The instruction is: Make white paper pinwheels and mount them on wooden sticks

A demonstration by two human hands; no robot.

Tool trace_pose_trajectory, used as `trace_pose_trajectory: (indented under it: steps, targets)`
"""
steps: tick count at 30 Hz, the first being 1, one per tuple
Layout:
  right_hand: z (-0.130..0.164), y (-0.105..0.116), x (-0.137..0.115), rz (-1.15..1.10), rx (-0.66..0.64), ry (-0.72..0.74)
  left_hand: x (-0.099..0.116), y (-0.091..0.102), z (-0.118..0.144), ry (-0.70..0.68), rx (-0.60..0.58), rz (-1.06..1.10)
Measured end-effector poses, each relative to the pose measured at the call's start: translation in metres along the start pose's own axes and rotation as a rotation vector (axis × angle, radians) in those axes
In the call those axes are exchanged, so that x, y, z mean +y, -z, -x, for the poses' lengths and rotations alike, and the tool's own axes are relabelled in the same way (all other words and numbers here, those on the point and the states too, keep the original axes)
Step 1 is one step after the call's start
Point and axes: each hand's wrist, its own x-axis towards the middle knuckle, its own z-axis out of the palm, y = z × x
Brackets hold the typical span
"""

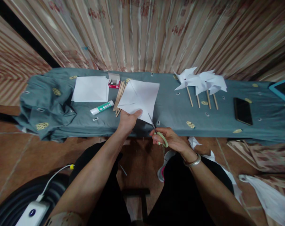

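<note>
A square sheet of white paper [142, 94] is in my left hand [129, 121], thumb on top and fingers hidden beneath. Slits or creases run inward from some of its corners. My right hand [167, 138] grips scissors [161, 138] with pale green handles, and their blades meet the paper's near corner. Partly under the sheet lie several wooden sticks [120, 95]. Left of them are a glue stick [102, 107] and a small red box [114, 82] holding small shiny metal pieces. A stack of white paper [90, 89] rests farther left.
Several white paper pinwheels [188, 78] on wooden sticks lie at the right of the cloth-covered bench [175, 116]. Beyond them are a black phone [243, 110] and a blue-framed device [283, 90]. A curtain [137, 37] hangs behind. Paper scraps [194, 142] lie on the floor.
</note>
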Motion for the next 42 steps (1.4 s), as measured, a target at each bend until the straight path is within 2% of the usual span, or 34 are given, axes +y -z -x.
trace_pose_trajectory:
  steps: [10, 19, 25, 36, 42]
  targets:
    - [-0.004, -0.002, 0.003, -0.106, 0.018, -0.039, -0.002, 0.0, -0.003, 0.005, 0.028, 0.038]
    - [-0.004, 0.0, 0.009, -0.083, 0.04, -0.032, -0.002, 0.0, -0.003, 0.006, 0.046, 0.02]
    - [-0.005, -0.001, 0.012, -0.1, 0.038, -0.044, 0.0, 0.001, -0.003, -0.018, 0.027, 0.032]
    - [-0.002, -0.003, 0.004, 0.021, 0.083, 0.001, -0.004, -0.002, 0.003, 0.009, -0.016, -0.045]
    - [-0.004, -0.003, 0.006, -0.011, 0.089, -0.013, -0.005, -0.001, 0.002, 0.022, -0.025, -0.027]
